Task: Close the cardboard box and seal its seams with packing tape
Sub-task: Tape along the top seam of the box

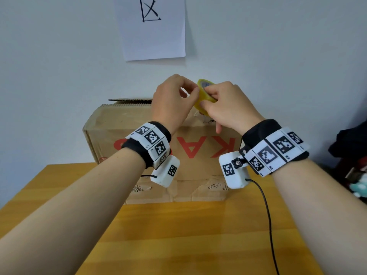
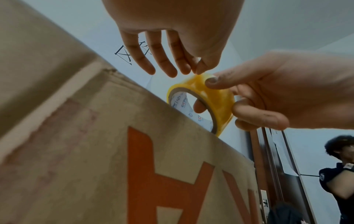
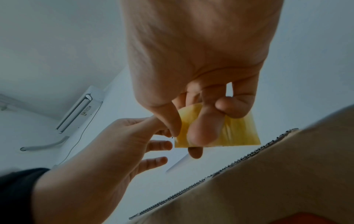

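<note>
The right hand [image 1: 228, 108] is clamped on a roll of yellowish translucent packing tape [image 1: 204, 94], a fingertip hooked through its core and the thumb [image 2: 228, 78] pressing on the outer wrap, which steadies the roll so it cannot turn. The left hand [image 1: 172, 100] meets it at the roll's upper edge, thumb and forefinger pinched together at the wrap while the other fingers hang loose; this looks like picking for the free end of the tape, though whether any tape has lifted is too small to tell. Both hands hover close together above the top of the brown corrugated cardboard box with large red lettering [image 1: 158, 147], so the strip can go straight down once it is freed. The box's top is mostly hidden; one flap edge [image 1: 129, 100] shows raised at the back, so closing seems unfinished. The box stands on a yellow wooden desk [image 1: 178, 235] against a pale wall bearing a white paper sheet with a black character [image 1: 153, 28]. A wall air conditioner [image 3: 80, 109] and another person [image 2: 341, 174] are in the room.
</note>
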Action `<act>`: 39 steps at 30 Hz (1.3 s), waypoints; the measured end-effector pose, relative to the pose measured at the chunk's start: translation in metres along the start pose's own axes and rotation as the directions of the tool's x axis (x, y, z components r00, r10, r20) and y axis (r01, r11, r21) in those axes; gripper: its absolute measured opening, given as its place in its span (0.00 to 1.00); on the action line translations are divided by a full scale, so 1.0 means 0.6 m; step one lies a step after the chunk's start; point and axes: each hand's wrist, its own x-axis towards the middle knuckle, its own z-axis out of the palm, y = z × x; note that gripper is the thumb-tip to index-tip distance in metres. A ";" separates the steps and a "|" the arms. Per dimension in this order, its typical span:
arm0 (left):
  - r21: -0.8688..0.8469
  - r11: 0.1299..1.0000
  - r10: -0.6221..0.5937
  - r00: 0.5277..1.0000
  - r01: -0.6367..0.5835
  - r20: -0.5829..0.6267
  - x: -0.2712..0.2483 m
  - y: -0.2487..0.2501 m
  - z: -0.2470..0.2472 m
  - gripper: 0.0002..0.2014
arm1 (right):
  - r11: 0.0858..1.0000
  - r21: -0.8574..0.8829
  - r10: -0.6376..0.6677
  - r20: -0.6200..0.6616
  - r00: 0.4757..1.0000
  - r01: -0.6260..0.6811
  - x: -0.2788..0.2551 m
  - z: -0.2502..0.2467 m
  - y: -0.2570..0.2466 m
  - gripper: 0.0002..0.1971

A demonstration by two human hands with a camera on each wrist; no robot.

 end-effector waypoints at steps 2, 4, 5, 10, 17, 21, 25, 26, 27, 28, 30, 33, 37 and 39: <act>0.000 1.000 0.018 1.000 -0.018 -0.003 -0.002 0.001 0.002 0.04 | 1.000 -0.001 0.007 -0.005 1.000 -0.007 -0.001 0.000 -0.003 0.09; 0.012 0.999 0.051 0.999 -0.051 0.019 -0.002 0.000 0.004 0.04 | 1.000 -0.011 0.024 -0.011 1.000 -0.024 0.000 -0.001 -0.003 0.10; 0.021 0.998 0.063 0.997 -0.064 0.038 -0.003 -0.001 0.005 0.04 | 0.999 -0.013 0.034 -0.014 0.999 -0.035 0.001 -0.001 -0.002 0.09; 0.038 0.995 0.094 0.991 -0.098 0.091 -0.002 -0.009 0.008 0.04 | 0.997 -0.009 0.075 -0.034 0.997 -0.076 -0.003 0.003 0.003 0.10; 0.007 0.995 0.099 0.986 -0.101 0.132 -0.010 -0.004 0.001 0.04 | 0.994 0.032 0.107 -0.030 0.994 -0.106 -0.003 -0.001 0.002 0.08; -0.102 0.995 0.006 0.992 0.007 0.123 -0.016 -0.006 -0.003 0.06 | 0.994 0.065 0.087 -0.044 0.995 -0.084 -0.006 -0.001 -0.003 0.09; -0.254 0.963 -0.073 0.994 0.093 0.085 -0.016 -0.010 -0.017 0.17 | 0.994 0.087 0.060 -0.008 0.998 -0.059 -0.001 0.006 -0.015 0.09; -0.267 0.959 -0.083 0.994 0.100 0.072 -0.014 -0.012 -0.021 0.17 | 0.994 0.093 0.055 -0.004 0.998 -0.054 0.002 0.009 -0.017 0.10; -0.253 0.963 -0.081 0.995 0.094 0.062 -0.011 -0.015 -0.026 0.15 | 0.994 0.097 0.047 0.003 0.999 -0.047 0.005 0.013 -0.019 0.11; -0.226 0.971 -0.071 0.996 0.081 0.054 -0.009 -0.017 -0.029 0.11 | 0.994 0.099 0.040 0.011 0.999 -0.041 0.009 0.016 -0.022 0.12; -0.190 0.980 -0.055 0.998 0.060 0.029 -0.004 -0.024 -0.035 0.05 | 0.994 0.101 0.027 0.027 0.999 -0.030 0.017 0.022 -0.026 0.12; -0.180 0.981 -0.074 0.997 0.070 -0.019 0.004 -0.036 -0.038 0.03 | 0.994 0.104 0.011 0.033 0.999 -0.014 0.028 0.026 -0.033 0.11; -0.159 0.984 -0.096 0.994 0.087 -0.050 0.010 -0.049 -0.039 0.02 | 0.991 0.131 -0.007 0.022 1.000 0.004 0.037 0.032 -0.038 0.10; -0.141 0.984 -0.120 0.992 0.111 -0.051 0.011 -0.057 -0.039 0.02 | 0.992 0.129 -0.011 0.021 1.000 0.008 0.039 0.036 -0.032 0.09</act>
